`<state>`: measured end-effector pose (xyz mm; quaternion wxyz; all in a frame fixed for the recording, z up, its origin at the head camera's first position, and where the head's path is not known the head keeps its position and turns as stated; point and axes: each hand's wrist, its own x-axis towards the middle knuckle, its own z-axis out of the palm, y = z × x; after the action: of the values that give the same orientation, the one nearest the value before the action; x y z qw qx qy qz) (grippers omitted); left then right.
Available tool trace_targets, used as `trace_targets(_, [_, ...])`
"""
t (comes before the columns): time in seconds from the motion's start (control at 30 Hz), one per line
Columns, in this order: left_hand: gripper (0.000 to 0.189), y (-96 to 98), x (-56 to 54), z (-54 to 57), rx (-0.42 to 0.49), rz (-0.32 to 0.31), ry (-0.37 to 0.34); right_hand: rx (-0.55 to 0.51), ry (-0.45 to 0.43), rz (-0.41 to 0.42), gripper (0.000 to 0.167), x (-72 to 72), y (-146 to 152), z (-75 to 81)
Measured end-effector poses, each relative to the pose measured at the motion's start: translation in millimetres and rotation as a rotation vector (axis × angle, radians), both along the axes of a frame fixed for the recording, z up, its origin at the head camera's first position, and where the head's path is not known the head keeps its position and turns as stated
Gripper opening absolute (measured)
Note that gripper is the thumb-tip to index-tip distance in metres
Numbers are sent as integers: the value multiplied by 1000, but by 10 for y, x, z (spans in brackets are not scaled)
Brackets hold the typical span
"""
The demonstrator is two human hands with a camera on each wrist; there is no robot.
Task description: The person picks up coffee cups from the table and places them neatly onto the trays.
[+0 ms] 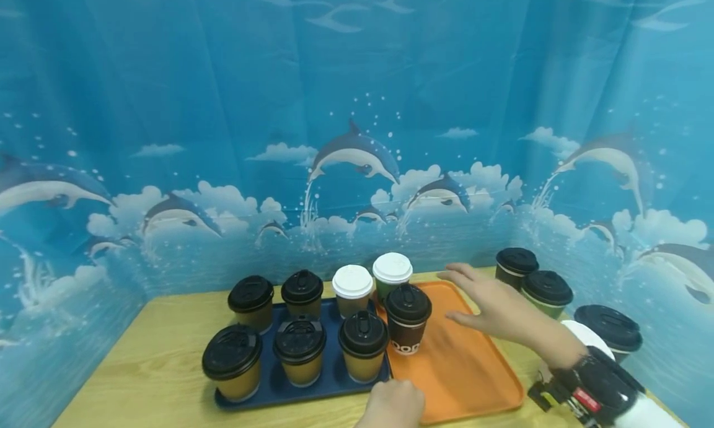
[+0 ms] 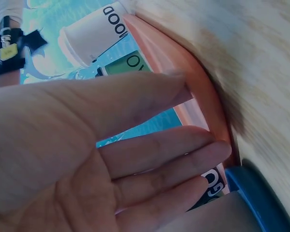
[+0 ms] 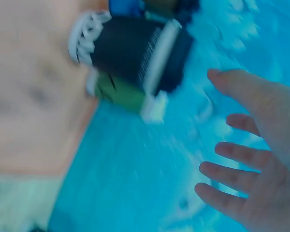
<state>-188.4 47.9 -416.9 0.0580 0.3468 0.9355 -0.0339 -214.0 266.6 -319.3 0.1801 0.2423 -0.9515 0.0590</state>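
My left hand (image 1: 393, 404) is at the near edge of the orange tray (image 1: 457, 378). In the left wrist view its extended fingers (image 2: 169, 154) and thumb lie apart, with the tips at the tray's rim (image 2: 210, 96). My right hand (image 1: 491, 301) reaches over the tray's right side, fingers spread, holding nothing. To its left stands a dark brown paper cup (image 1: 407, 329) with a black lid and white lettering, upright on the orange tray. Behind that cup is a green cup with a white lid (image 1: 393, 268). Both appear tilted and blurred in the right wrist view.
A navy tray (image 1: 329, 388) adjoins the orange one on the left, with several black-lidded brown cups (image 1: 301, 350) and a white-lidded cup (image 1: 352, 285). More lidded cups (image 1: 546, 292) stand right of the orange tray, partly behind my right forearm. A dolphin-printed blue curtain (image 1: 357, 106) hangs behind the wooden table (image 1: 145, 353).
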Motion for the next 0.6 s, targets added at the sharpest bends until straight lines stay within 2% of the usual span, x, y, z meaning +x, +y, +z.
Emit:
trace_targets(0.13, [10,-1,-5,1,-6,-8,12,5,124,-60,59,222,368,164])
trace_targets(0.23, [8,-15,-11,6,3,6,9,-32,144,-96,58,374,652,178])
trace_targets(0.4, [8,-18,-14,12,21,5,19,-51,57,-227,58,619,1014,5])
trace_targets(0.6, [12,-10,-15,23,22,-12,77,-61,-70,-383,58,815,1224,-274])
